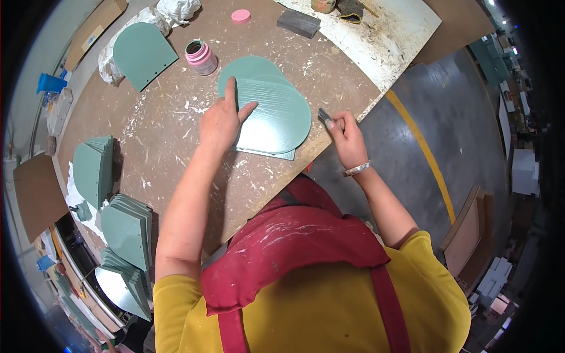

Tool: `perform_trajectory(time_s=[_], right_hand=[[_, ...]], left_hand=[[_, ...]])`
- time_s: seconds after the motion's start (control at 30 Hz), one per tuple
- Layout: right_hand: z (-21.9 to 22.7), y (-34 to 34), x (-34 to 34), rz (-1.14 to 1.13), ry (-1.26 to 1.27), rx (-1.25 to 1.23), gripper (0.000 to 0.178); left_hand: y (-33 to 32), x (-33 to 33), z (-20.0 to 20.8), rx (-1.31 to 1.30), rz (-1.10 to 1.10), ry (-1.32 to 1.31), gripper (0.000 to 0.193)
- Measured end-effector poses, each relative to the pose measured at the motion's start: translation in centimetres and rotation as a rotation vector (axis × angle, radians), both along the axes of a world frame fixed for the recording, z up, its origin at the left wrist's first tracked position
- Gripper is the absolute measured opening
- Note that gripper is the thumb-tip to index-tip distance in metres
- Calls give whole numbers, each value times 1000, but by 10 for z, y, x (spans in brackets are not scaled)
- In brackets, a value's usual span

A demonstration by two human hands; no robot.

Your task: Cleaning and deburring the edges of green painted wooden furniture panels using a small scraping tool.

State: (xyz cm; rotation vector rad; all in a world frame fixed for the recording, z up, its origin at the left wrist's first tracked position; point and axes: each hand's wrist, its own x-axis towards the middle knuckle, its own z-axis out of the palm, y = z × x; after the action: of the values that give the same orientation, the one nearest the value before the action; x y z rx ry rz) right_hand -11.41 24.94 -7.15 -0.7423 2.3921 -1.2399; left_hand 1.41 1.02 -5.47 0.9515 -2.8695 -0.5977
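Note:
Two green panels with rounded ends lie one across the other near the table's front edge. Fine streaks run over the upper panel [276, 115], which also catches a bright glare. Part of the lower panel [250, 66] shows beyond its far side. My left hand [220, 125] rests on the panels' left side, thumb and forefinger spread apart. Just right of the panels, my right hand [349, 141] pinches a small dark grey block [323, 116], held apart from them near the table edge. Its exact kind is unclear.
An uncapped pink jar [201, 57] stands beyond the panels, with a pink lid [241, 16] farther back. A dark grey block [298, 23] lies at the far side. Another green panel [143, 56] and several stacks of green panels [126, 229] are at left.

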Motion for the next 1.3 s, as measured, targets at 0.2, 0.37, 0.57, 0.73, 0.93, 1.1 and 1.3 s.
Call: perform_trajectory(time_s=[0.2, 0.37, 0.57, 0.73, 0.93, 1.1, 1.3], right_hand=[[-4, 3, 7, -9, 51, 145, 24], [-1, -4, 16, 6, -7, -71, 23], [-2, 1, 10, -31, 53, 53, 23], [-12, -1, 17, 14, 67, 97, 24], [-4, 7, 1, -5, -85, -76, 18], [-1, 11, 15, -5, -422, -212, 11], [-12, 1, 20, 39, -315, -234, 15]], left_hand=[[2, 0, 5, 47, 30, -20, 76], [1, 4, 5, 90, 78, -52, 80], [4, 4, 7, 111, 89, -84, 81], [5, 7, 4, 108, 98, -18, 81], [1, 12, -3, 128, 107, 16, 85], [-6, 21, -18, 188, 126, 148, 84], [5, 18, 4, 194, 115, 70, 79]])
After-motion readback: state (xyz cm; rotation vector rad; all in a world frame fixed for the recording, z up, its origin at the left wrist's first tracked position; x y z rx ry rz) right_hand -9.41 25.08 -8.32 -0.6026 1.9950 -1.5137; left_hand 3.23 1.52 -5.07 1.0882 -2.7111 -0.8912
